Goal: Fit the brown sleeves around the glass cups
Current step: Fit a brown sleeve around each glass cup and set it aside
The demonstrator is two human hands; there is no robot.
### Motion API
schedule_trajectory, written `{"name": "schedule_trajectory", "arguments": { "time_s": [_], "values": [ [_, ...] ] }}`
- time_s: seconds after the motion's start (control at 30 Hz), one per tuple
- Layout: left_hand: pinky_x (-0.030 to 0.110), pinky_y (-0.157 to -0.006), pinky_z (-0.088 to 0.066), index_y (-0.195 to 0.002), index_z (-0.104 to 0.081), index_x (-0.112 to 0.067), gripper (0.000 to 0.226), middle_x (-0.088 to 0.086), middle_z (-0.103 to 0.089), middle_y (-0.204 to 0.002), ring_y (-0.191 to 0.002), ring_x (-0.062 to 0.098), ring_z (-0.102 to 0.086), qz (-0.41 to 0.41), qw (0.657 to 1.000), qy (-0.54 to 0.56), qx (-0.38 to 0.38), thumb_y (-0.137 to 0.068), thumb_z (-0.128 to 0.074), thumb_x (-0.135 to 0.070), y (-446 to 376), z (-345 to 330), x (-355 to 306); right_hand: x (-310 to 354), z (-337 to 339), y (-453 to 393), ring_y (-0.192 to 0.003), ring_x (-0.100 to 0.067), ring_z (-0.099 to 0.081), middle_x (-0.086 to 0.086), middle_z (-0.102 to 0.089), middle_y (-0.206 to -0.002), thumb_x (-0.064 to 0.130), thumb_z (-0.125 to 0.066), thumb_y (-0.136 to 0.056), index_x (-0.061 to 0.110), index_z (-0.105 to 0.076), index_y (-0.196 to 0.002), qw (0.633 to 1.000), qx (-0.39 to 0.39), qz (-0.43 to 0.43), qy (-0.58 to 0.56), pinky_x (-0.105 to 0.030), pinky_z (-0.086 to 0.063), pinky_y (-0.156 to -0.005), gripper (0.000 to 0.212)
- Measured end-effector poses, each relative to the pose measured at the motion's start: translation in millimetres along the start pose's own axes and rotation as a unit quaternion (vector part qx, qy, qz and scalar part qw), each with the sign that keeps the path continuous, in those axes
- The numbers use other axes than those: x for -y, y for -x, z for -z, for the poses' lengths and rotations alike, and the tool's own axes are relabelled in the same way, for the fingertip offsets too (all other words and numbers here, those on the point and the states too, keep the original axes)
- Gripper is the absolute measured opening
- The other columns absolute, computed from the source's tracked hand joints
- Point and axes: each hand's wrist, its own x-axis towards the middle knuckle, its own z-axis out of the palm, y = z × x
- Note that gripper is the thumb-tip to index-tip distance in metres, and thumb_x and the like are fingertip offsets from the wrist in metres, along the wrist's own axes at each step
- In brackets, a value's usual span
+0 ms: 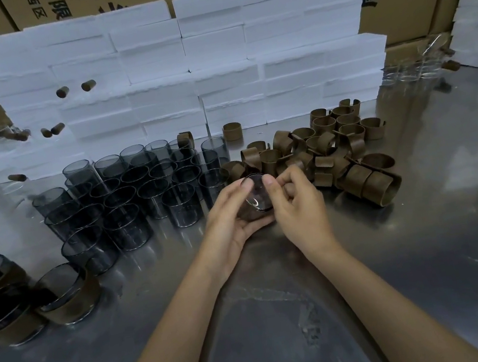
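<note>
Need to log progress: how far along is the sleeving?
Early. A few sleeved cups stand at the near left. The left hand and right hand hold one cup, apparently being sleeved. Left to do: the block of bare cups and the pile of loose sleeves.

Both bare forearms reach in from 6 o'clock and meet at centre. The left hand (224,217) is cupped palm-up, fingers curled toward 1 o'clock. The right hand (294,200) sits opposite, its fingers (269,185) bent inward, pinching toward 9 o'clock.

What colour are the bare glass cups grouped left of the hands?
Smoky dark grey, see-through glass cups; shows best in the head view.
</note>
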Motion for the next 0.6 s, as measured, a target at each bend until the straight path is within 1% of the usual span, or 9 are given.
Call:
{"name": "schedule_trajectory", "arguments": {
  "time_s": [0.1,0.17,0.2,0.23,0.3,0.37,0.47,0.53,0.6],
  "values": [
    [0.048,-0.093,-0.06,-0.132,-0.063,-0.008,0.047,0.015,-0.071,-0.127,-0.114,0.029,-0.071,-0.01,1.0,-0.008,-0.017,-0.088,-0.075,-0.019,-4,3,3,-4,3,-6,-0.063,-0.006,-0.053,0.006,-0.058,-0.068,0.024,-0.051,-0.107,0.013,-0.055,-0.082,0.999,-0.034,0.006,0.029,-0.026,-0.038,-0.06,0.028],
    [0.048,-0.09,-0.061,-0.127,-0.066,-0.01,0.038,0.012,-0.074,-0.121,-0.114,0.03,-0.072,-0.009,0.999,0.008,-0.035,-0.09,-0.074,-0.012,-6,5,5,-9,8,-12,-0.091,-0.016,-0.058,-0.002,-0.062,-0.093,0.024,-0.048,-0.108,0.01,-0.066,-0.1,0.991,-0.05,0.008,0.123,-0.03,-0.041,-0.074,0.024],
    [0.047,-0.088,-0.062,-0.123,-0.068,-0.01,0.034,0.012,-0.075,-0.117,-0.114,0.031,-0.071,-0.006,0.999,0.018,-0.04,-0.09,-0.074,-0.01,-7,6,6,-12,10,-15,-0.107,-0.021,-0.055,-0.005,-0.059,-0.108,0.026,-0.048,-0.107,0.012,-0.069,-0.113,0.98,-0.043,0.009,0.193,-0.031,-0.041,-0.082,0.026],
    [0.046,-0.085,-0.062,-0.121,-0.069,-0.01,0.032,0.012,-0.075,-0.116,-0.115,0.031,-0.071,-0.003,0.999,0.024,-0.041,-0.089,-0.075,-0.01,-8,6,6,-15,12,-17,-0.119,-0.026,-0.049,-0.009,-0.054,-0.121,0.028,-0.048,-0.107,0.017,-0.069,-0.126,0.965,-0.025,0.006,0.259,-0.033,-0.041,-0.091,0.03],
    [0.044,-0.084,-0.062,-0.122,-0.07,-0.01,0.037,0.014,-0.073,-0.12,-0.116,0.031,-0.07,0.004,0.999,0.024,-0.043,-0.086,-0.08,-0.013,-7,6,4,-19,13,-19,-0.134,-0.031,-0.038,-0.014,-0.044,-0.141,0.033,-0.046,-0.107,0.025,-0.061,-0.141,0.937,0.011,-0.013,0.349,-0.039,-0.035,-0.108,0.038],
    [0.043,-0.083,-0.062,-0.122,-0.07,-0.011,0.041,0.015,-0.071,-0.125,-0.114,0.03,-0.071,0.005,0.999,0.018,-0.043,-0.083,-0.081,-0.015,-7,6,4,-20,12,-19,-0.138,-0.033,-0.034,-0.016,-0.04,-0.15,0.034,-0.041,-0.108,0.026,-0.053,-0.149,0.918,0.033,-0.028,0.394,-0.041,-0.03,-0.112,0.043],
    [0.043,-0.083,-0.062,-0.123,-0.069,-0.011,0.038,0.016,-0.071,-0.125,-0.114,0.03,-0.071,0.006,0.999,0.024,-0.042,-0.086,-0.079,-0.014,-6,5,3,-18,11,-19,-0.137,-0.034,-0.036,-0.015,-0.041,-0.153,0.033,-0.039,-0.109,0.02,-0.044,-0.154,0.909,0.044,-0.036,0.413,-0.042,-0.03,-0.111,0.048],
    [0.042,-0.083,-0.062,-0.127,-0.066,-0.01,0.037,0.019,-0.07,-0.126,-0.117,0.03,-0.07,0.008,0.999,0.034,-0.042,-0.091,-0.074,-0.013,-6,5,3,-15,12,-19,-0.135,-0.032,-0.039,-0.012,-0.047,-0.15,0.031,-0.041,-0.108,0.014,-0.045,-0.152,0.923,0.028,-0.03,0.383,-0.042,-0.033,-0.109,0.048],
    [0.042,-0.084,-0.062,-0.131,-0.065,-0.014,0.037,0.019,-0.07,-0.128,-0.117,0.029,-0.07,0.006,0.998,0.045,-0.039,-0.094,-0.07,-0.012,-6,6,1,-11,14,-18,-0.128,-0.03,-0.048,-0.01,-0.059,-0.139,0.028,-0.045,-0.107,0.01,-0.055,-0.142,0.947,-0.004,-0.028,0.32,-0.041,-0.04,-0.103,0.041]
  ]
}}
